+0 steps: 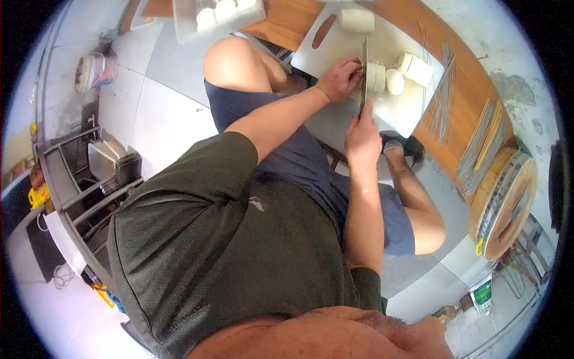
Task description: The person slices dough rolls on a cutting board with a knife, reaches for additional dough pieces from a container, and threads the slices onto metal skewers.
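My right hand is closed around the handle of a knife, whose blade stands edge-down over the white cutting board. To the left of the blade, my left hand has its fingers curled at the end of a white food roll; the fingers hide most of what they grip. On the blade's right side that roll shows cut lines. Beside it lie a rounded white piece and another cut white roll. A whole white roll rests near the board's far edge.
The board lies on a wooden table, with thin metal skewers and a larger skewer bundle at right. A clear tub with several white pieces is at upper left. A round wooden block stands right of my knee.
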`<state>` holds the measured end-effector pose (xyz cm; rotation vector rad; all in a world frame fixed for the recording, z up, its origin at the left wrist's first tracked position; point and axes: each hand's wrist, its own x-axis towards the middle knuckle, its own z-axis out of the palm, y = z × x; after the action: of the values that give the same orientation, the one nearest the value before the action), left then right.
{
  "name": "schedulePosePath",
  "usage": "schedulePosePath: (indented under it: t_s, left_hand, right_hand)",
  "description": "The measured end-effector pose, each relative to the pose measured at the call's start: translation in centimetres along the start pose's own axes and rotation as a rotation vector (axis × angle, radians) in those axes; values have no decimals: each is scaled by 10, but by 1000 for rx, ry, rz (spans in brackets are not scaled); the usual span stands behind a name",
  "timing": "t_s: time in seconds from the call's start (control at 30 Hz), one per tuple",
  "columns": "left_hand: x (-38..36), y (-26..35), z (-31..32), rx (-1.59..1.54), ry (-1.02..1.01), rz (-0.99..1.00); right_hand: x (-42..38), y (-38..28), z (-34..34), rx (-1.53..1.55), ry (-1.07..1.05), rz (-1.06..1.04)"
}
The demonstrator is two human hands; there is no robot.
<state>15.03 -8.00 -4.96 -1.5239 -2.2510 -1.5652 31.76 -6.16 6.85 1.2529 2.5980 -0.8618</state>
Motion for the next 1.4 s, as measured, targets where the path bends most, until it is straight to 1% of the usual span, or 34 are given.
schedulePosePath:
  t_s: [0.07, 0.17, 0.23, 0.33, 0.43, 0.47, 0.53, 0.57, 0.63, 0.7, 0.73, 0.8, 0.83, 0.9, 1.03, 1.13, 1.23, 1.3, 1.4]
  left_hand:
    - [11, -3, -2, 11, 15, 10]
    - [6, 1, -1, -6, 15, -1]
    - [8, 0, -2, -8, 29, 19]
    - [8, 3, -3, -58, 25, -14]
    - [10, 3, -4, -20, 32, 50]
    - [9, 4, -4, -42, 10, 4]
    - [10, 11, -8, -84, -31, -88]
    - [11, 11, -8, -43, -28, -74]
    - [14, 14, -7, 37, -21, -45]
    - [23, 22, -3, 125, -73, -33]
    - [30, 25, -2, 173, -96, -24]
    - [36, 25, 5, 270, -152, 16]
    - [41, 28, 5, 319, -179, 36]
    - [50, 41, 4, 384, -347, -5]
    - [75, 71, 8, 547, -625, -50]
    - [80, 74, 23, 701, -724, -76]
    - [84, 81, 22, 734, -774, -132]
    - [85, 81, 21, 734, -757, -116]
    - [80, 76, 19, 692, -711, -95]
  right_hand:
    - [-11, 1, -5, 10, 10, -2]
    - [-39, 9, -6, -10, -14, 26]
    - [-48, 15, -3, -10, 4, 10]
    - [-61, 16, -10, -11, 9, -11]
    - [-75, 14, -29, 12, 28, -30]
    - [-81, 14, -34, 25, 36, -37]
    - [-92, 26, -37, 143, 157, -82]
    - [-96, 31, -40, 202, 217, -106]
    - [-95, 39, -51, 275, 246, -32]
    - [-86, 58, -55, 352, 277, -12]
    - [-83, 62, -62, 389, 226, 62]
    - [-74, 72, -60, 392, 296, 65]
    - [-67, 84, -54, 420, 280, 68]
    - [-55, 105, -40, 456, 261, 66]
    - [-44, 111, -30, 430, 277, 12]
    - [-39, 115, -29, 400, 276, -19]
    - [-39, 117, -31, 370, 261, -25]
    - [-41, 113, -41, 354, 228, -40]
    - [-49, 95, -62, 411, 121, 43]
